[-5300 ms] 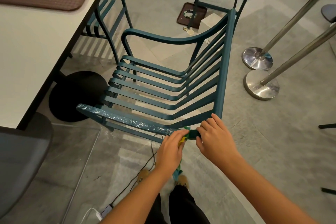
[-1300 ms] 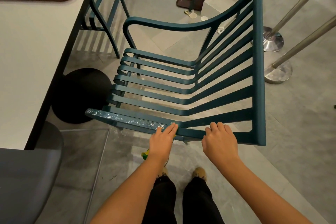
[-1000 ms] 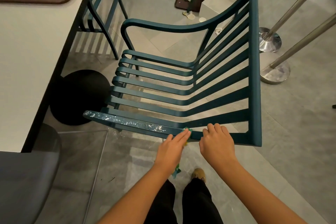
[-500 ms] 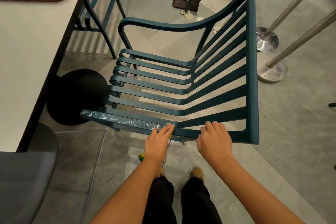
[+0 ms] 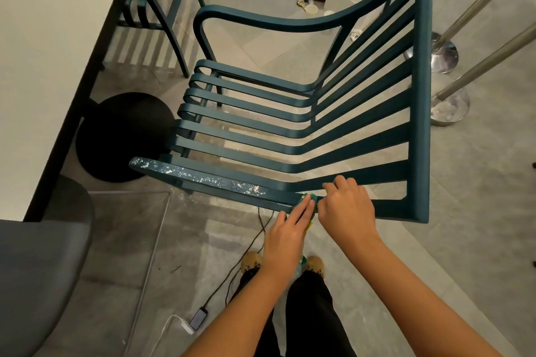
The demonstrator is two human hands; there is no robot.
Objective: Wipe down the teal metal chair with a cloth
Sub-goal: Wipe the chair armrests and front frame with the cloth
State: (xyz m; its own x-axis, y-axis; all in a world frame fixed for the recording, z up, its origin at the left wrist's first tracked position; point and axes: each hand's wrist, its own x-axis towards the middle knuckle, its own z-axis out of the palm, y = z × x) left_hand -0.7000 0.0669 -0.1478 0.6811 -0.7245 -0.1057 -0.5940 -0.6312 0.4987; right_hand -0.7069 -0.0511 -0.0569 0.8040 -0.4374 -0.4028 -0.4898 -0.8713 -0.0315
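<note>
The teal metal chair [image 5: 290, 124] stands in front of me, its slatted seat and back seen from above. Its near armrest [image 5: 203, 180] is flecked with white chipped patches. My left hand [image 5: 287, 235] presses a green cloth [image 5: 311, 198] against the near armrest close to the backrest; only a small bit of cloth shows past the fingertips. My right hand [image 5: 345, 206] grips the same armrest just to the right, fingers curled over it, touching the left hand's fingertips.
A white table [image 5: 43, 52] with a black round base [image 5: 121, 136] is on the left, a grey seat [image 5: 37, 275] at lower left. Two steel stanchion posts [image 5: 446, 107] stand at right. A second teal chair [image 5: 156, 0] is beyond. A cable and phone [image 5: 198, 317] lie on the floor.
My left hand slid right along the armrest with the cloth, closing up against my right hand. The right hand stayed gripping the armrest near the backrest.
</note>
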